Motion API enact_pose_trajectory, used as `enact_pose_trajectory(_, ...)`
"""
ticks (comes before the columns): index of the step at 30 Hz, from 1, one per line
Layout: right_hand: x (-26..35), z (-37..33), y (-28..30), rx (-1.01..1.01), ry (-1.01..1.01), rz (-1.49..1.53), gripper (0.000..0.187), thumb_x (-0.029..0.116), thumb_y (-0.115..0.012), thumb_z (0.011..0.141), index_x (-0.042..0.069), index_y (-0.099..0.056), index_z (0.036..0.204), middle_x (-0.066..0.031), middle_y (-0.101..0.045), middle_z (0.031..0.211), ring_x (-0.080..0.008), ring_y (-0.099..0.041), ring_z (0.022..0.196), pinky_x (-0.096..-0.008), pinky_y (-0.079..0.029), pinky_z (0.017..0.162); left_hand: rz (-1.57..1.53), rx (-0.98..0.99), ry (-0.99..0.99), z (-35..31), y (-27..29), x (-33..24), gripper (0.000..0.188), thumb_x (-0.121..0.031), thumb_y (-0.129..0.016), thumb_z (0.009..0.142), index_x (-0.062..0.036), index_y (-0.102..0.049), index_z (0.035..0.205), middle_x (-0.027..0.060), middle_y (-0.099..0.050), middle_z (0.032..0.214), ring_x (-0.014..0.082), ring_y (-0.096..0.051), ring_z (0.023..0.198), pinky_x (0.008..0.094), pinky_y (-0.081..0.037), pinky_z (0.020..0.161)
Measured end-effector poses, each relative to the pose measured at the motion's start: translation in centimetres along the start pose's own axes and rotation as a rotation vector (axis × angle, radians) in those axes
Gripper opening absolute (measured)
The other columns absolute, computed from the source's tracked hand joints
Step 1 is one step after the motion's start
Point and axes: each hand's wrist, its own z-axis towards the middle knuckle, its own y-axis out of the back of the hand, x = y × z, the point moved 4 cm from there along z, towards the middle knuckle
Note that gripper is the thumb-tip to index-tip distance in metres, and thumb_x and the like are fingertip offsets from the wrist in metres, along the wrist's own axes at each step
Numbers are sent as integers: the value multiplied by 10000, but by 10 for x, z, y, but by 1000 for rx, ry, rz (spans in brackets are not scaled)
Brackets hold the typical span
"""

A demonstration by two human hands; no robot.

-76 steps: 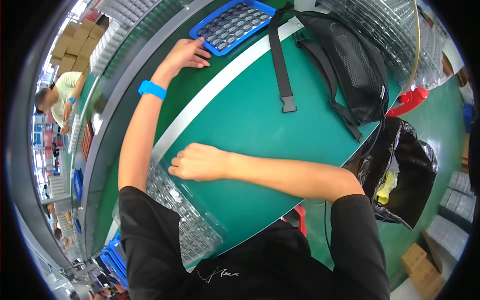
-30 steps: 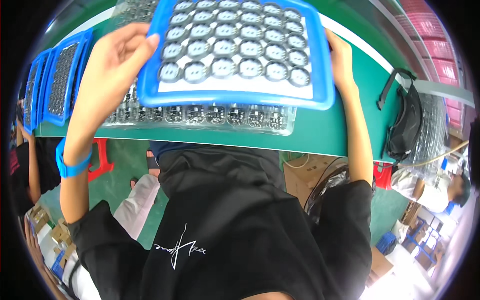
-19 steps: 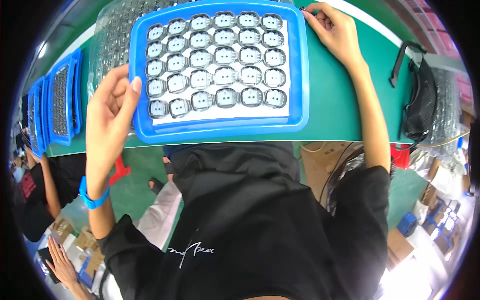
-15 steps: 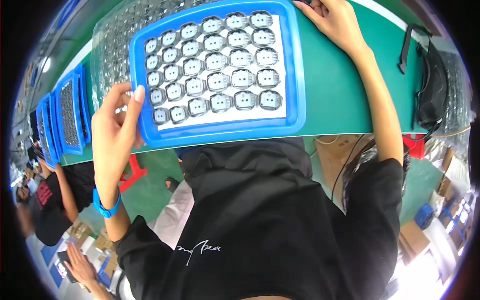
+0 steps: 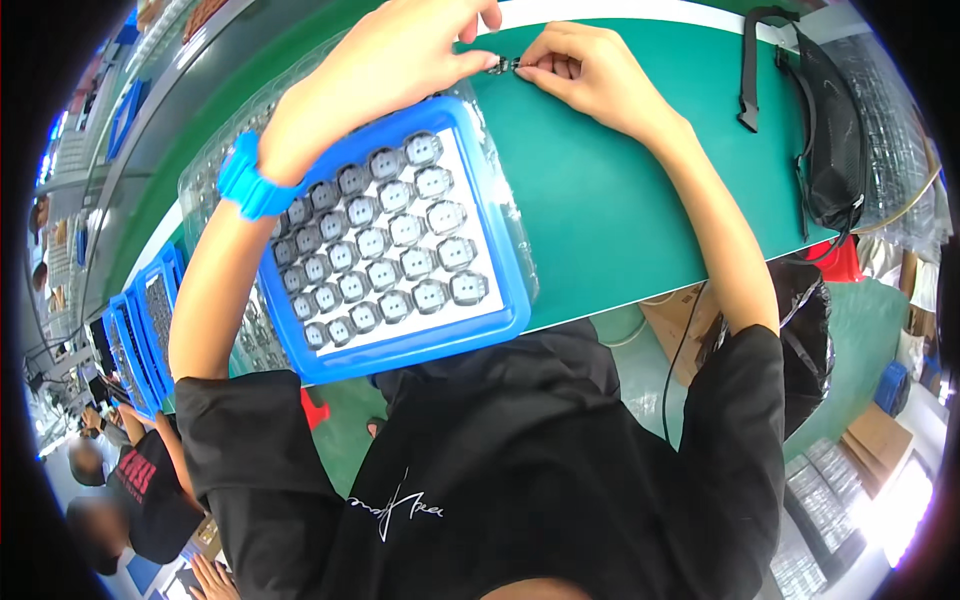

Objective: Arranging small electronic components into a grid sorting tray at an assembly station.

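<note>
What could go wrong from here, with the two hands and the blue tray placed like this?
1. The small dark part between the left hand and the right hand might slip and drop onto the green table.
2. The left forearm crosses over the blue tray and could knock round parts out of their rows.
3. The tray's near rim seems to reach the table edge, so a bump might tip it.

Blue tray [image 5: 430,343], dark-rimmed grey parts [image 5: 383,274], green tabletop [image 5: 610,230]

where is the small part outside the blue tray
In the head view, the small part is near top centre, between the left hand and right hand, off the far-right corner of the blue tray.
</note>
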Motion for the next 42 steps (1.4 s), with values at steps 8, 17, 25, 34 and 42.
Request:
enact_pose_trajectory(8, 2, 2, 5, 45, 5, -43, 146, 96, -770, 906, -20, -687, 936, -72, -615, 839, -168, -595, 701, -292, -493, 653, 137, 13, -101, 18, -25, 13, 99, -146, -718, 827, -53, -691, 846, 121, -680, 845, 344, -638, 964, 468, -511, 808)
enact_pose_trajectory(17, 19, 7, 7, 32, -305, 207, 71, 8, -746, 909, -28, -741, 970, -64, -676, 906, -125, -637, 807, -264, -514, 735, -5, -301, 151, -160, 115, -14, 112, 27, -792, 831, -16, -743, 922, 91, -700, 956, 205, -671, 909, 314, -523, 811)
enact_pose_trajectory(25, 180, 64, -51, 206, 306, 114, 157, -5, -807, 816, 30, -795, 968, -70, -705, 1001, -195, -665, 939, -319, -517, 844, -188, -293, 353, -241, 77, 2, 150, 40, -755, 832, 20, -716, 975, 118, -693, 1104, 272, -684, 1043, 352, -537, 896)
enact_pose_trajectory(34, 191, 71, -93, 311, 357, 53, 197, 25, -829, 774, 70, -814, 966, -79, -706, 1051, -228, -667, 999, -344, -514, 855, -267, -353, 324, -254, 57, 18, 152, 10, -758, 843, 23, -715, 989, 126, -732, 1116, 316, -701, 1140, 377, -547, 948)
enact_pose_trajectory(42, 194, 71, -102, 347, 386, -22, 188, 9, -813, 795, 52, -808, 978, -87, -684, 1092, -229, -667, 1028, -332, -523, 868, -134, -294, 263, -250, 65, 15, 148, -51, -768, 845, -9, -722, 980, 87, -746, 1076, 294, -705, 1105, 378, -517, 930)
